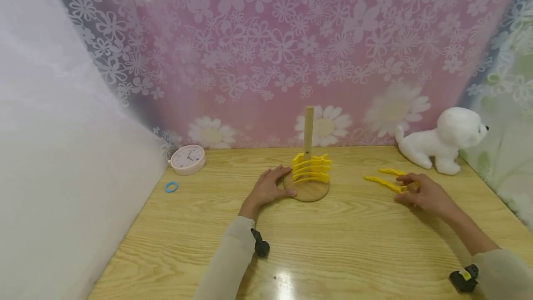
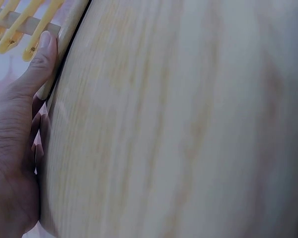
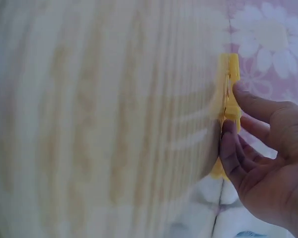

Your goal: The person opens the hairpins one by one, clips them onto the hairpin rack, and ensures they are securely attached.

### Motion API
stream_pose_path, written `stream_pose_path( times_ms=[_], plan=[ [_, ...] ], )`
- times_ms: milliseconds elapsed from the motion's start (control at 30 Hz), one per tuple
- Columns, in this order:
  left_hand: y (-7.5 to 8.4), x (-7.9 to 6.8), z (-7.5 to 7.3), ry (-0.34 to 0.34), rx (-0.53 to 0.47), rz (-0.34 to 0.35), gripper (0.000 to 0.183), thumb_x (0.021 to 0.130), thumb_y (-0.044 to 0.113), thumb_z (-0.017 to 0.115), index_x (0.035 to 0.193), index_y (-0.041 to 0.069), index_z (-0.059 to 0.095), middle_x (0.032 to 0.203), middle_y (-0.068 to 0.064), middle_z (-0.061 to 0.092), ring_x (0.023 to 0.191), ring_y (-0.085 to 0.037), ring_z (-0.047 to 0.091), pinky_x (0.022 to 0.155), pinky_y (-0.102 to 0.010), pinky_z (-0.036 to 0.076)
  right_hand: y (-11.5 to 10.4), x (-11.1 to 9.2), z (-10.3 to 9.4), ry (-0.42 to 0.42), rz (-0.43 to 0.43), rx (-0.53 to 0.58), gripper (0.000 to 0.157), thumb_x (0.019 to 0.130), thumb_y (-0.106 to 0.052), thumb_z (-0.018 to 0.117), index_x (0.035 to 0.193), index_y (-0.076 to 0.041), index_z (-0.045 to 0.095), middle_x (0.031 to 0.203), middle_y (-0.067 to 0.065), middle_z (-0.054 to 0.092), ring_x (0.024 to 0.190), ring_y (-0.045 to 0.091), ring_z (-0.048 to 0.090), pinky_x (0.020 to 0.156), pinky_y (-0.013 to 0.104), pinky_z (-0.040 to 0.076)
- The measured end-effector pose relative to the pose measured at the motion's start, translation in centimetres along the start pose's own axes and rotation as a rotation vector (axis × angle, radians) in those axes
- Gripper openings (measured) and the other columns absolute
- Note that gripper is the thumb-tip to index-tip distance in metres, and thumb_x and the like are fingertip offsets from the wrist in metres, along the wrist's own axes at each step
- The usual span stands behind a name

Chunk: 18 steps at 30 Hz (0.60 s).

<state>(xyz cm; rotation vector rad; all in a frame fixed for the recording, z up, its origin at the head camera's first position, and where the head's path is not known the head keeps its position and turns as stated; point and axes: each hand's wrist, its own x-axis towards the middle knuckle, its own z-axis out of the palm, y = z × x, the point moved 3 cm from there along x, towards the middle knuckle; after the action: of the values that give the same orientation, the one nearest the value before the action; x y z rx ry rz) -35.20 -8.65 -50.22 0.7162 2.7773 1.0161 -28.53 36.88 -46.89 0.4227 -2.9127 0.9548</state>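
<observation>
A round wooden base (image 1: 310, 193) with an upright wooden peg (image 1: 308, 128) stands mid-table. Several curved yellow plastic pieces (image 1: 311, 170) are stacked around the peg. My left hand (image 1: 268, 186) grips the base at its left edge, the thumb (image 2: 45, 49) lying against its upper face. To the right, my right hand (image 1: 429, 193) is over the right ends of two loose yellow pieces. The nearer one, a thin yellow piece (image 1: 383, 183), ends between its parted thumb and fingers; the farther yellow piece (image 1: 389, 171) is partly hidden. In the right wrist view the fingertips touch a yellow piece (image 3: 232, 74).
A white plush dog (image 1: 445, 140) sits at the back right. A pink round clock (image 1: 187, 160) is at the back left, with a blue ring (image 1: 170, 187) in front of it. A flowered pink curtain (image 1: 270, 59) hangs behind the table (image 1: 333, 253).
</observation>
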Motion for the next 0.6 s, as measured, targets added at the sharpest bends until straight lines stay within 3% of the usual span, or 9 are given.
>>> stream_pose_path(
  times_ms=[100, 200, 333, 433, 600],
  plan=[
    [0.0, -0.1, 0.0, 0.005, -0.004, -0.005, 0.087, 0.087, 0.061, 0.078, 0.16, 0.033, 0.041, 0.169, 0.001, 0.032, 0.16, -0.02, 0.017, 0.131, -0.046, 0.006, 0.0, 0.3, 0.2, -0.014, -0.009, -0.051, 0.052, 0.092, -0.021, 0.082, 0.126, 0.013, 0.064, 0.12, 0.032, 0.067, 0.098, 0.04, 0.066, 0.075, 0.041, 0.056],
    [0.0, -0.3, 0.1, 0.008, -0.014, -0.011, 0.087, 0.086, 0.061, 0.078, 0.16, 0.034, 0.041, 0.169, 0.001, 0.032, 0.16, -0.024, 0.015, 0.131, -0.049, 0.006, -0.2, 0.3, 0.2, 0.003, -0.014, -0.094, 0.039, 0.09, -0.016, 0.083, 0.114, 0.011, 0.07, 0.11, 0.028, 0.069, 0.095, 0.041, 0.066, 0.077, 0.048, 0.056],
    [0.1, -0.4, 0.2, 0.007, -0.021, -0.023, 0.086, 0.086, 0.063, 0.077, 0.16, 0.036, 0.042, 0.17, 0.003, 0.031, 0.161, -0.029, 0.012, 0.13, -0.053, 0.007, -0.4, 0.0, 0.1, 0.007, 0.02, -0.079, 0.028, 0.095, -0.012, 0.076, 0.111, 0.009, 0.069, 0.1, 0.022, 0.069, 0.076, 0.022, 0.064, 0.063, 0.035, 0.053],
    [0.1, -0.4, 0.1, 0.011, -0.013, -0.021, 0.086, 0.086, 0.063, 0.077, 0.16, 0.036, 0.042, 0.169, 0.003, 0.032, 0.161, -0.028, 0.013, 0.13, -0.052, 0.007, -0.7, -0.3, 0.1, 0.026, 0.035, -0.049, 0.024, 0.1, -0.011, 0.069, 0.115, 0.008, 0.064, 0.102, 0.023, 0.069, 0.072, 0.015, 0.061, 0.058, 0.028, 0.049],
    [0.1, -0.2, 0.1, 0.009, -0.01, -0.02, 0.086, 0.086, 0.061, 0.078, 0.16, 0.036, 0.042, 0.169, 0.004, 0.032, 0.161, -0.025, 0.013, 0.131, -0.049, 0.006, -1.5, -0.4, -0.1, 0.114, -0.015, -0.056, 0.018, 0.1, -0.004, 0.067, 0.114, 0.007, 0.066, 0.106, 0.027, 0.07, 0.083, 0.029, 0.067, 0.063, 0.029, 0.051]
  ],
)
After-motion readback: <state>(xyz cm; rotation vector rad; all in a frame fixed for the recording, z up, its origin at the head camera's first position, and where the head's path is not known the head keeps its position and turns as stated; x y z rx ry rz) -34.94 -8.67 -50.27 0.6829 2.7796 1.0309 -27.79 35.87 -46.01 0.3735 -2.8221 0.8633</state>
